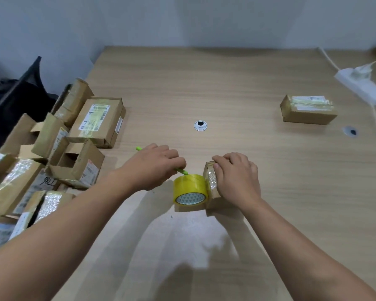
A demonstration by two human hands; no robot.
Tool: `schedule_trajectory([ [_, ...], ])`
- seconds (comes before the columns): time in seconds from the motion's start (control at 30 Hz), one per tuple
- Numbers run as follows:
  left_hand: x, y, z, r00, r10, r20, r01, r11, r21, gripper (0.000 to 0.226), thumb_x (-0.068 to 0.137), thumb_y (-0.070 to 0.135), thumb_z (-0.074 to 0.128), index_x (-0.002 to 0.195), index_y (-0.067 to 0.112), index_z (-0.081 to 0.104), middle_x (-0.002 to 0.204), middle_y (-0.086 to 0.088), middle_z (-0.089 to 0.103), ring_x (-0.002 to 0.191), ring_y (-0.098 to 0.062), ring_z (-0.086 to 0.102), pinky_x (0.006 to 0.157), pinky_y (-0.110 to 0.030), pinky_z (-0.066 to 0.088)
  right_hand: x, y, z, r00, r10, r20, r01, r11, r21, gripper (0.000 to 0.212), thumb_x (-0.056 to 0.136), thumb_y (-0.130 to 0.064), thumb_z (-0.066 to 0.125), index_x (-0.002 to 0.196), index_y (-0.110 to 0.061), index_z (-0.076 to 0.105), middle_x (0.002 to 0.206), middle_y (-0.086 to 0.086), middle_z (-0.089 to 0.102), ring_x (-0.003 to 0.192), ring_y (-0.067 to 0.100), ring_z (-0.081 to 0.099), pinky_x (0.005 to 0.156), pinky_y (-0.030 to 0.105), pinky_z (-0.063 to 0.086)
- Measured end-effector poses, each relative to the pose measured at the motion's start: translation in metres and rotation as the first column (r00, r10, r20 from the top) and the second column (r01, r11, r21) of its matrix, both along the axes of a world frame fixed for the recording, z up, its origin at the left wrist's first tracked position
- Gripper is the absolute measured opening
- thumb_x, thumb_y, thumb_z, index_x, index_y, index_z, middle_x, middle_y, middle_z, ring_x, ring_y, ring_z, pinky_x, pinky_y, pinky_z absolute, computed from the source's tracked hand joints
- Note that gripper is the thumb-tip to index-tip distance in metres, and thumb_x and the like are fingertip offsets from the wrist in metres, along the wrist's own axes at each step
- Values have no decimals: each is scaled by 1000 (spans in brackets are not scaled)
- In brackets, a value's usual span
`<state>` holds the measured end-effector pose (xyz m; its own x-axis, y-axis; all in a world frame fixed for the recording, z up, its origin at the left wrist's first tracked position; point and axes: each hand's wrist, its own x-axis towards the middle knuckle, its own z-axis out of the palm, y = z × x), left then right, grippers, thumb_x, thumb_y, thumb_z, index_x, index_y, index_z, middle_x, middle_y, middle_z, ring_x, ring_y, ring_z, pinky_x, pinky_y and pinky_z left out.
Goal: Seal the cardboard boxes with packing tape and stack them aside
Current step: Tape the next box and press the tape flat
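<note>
Cardboard box (211,181), near centre, is gripped by the right hand (237,179); the left hand (154,166) holds a green tool (180,171) against the tape roll (190,190). One taped box (308,110) lies far right; the pile (80,161) at left likely remains.

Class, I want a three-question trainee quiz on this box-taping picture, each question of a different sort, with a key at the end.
1. True or false: the yellow tape roll stands to the left of the small box that the right hand grips.
2. Multiple choice: the left hand holds A) a slim green tool, B) a black marker, C) nothing.
3. Fill in: the lone taped box lies nearest the white ____.

Key: 1 true; 2 A; 3 power strip.
</note>
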<state>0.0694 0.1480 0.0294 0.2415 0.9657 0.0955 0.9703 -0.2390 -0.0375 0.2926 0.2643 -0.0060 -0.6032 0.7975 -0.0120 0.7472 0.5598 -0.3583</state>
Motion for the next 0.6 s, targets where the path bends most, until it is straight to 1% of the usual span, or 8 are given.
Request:
schedule_trajectory([
  [0.13,-1,9,-5,999,-18,-40,21,997,75,38,76,11,81,97,26,55,83,3,58,69,-25,53,60,-34,37,0,0,-2,1000,-5,-30,6,1000,22,32,105,-38,42,131,-36,61,127,-6,55,131,17,39,110,41,21],
  [0.23,-5,14,-4,996,-28,-84,38,991,126,34,78,6,77,101,25,60,89,2,60,75,-26,53,67,-36,35,0,-1,-3,999,-5,-37,7,1000,29,32,105,-37,42,130,-36,61,126,-6,55,130,17,39,110,41,22],
  [0.33,-9,17,-2,994,-31,-107,52,979,195,21,87,8,66,101,22,63,91,0,61,77,-27,53,72,-37,32,0,-1,-3,999,-3,-32,4,1000,30,31,105,-37,42,130,-36,61,125,-7,55,130,16,38,111,41,21],
  [0.4,-11,19,0,993,-55,-108,79,969,233,17,90,10,58,101,22,62,91,-1,61,77,-27,53,73,-37,33,0,-1,-3,1000,-6,-27,6,1000,21,32,105,-38,41,130,-37,61,126,-7,54,131,16,37,112,41,20],
  [0.53,-12,17,1,991,-102,-91,122,958,260,15,90,11,61,101,22,63,93,0,62,78,-28,55,74,-38,37,-1,-1,-4,999,-3,-42,5,999,47,28,104,-36,45,125,-36,63,122,-7,56,126,17,41,109,41,23],
  [0.6,-11,16,0,990,-117,-76,133,956,263,15,91,12,58,100,22,65,93,0,63,79,-27,56,75,-37,37,-1,-2,-5,998,-7,-55,10,998,57,27,103,-35,47,124,-35,64,121,-6,57,125,17,43,108,42,25],
])
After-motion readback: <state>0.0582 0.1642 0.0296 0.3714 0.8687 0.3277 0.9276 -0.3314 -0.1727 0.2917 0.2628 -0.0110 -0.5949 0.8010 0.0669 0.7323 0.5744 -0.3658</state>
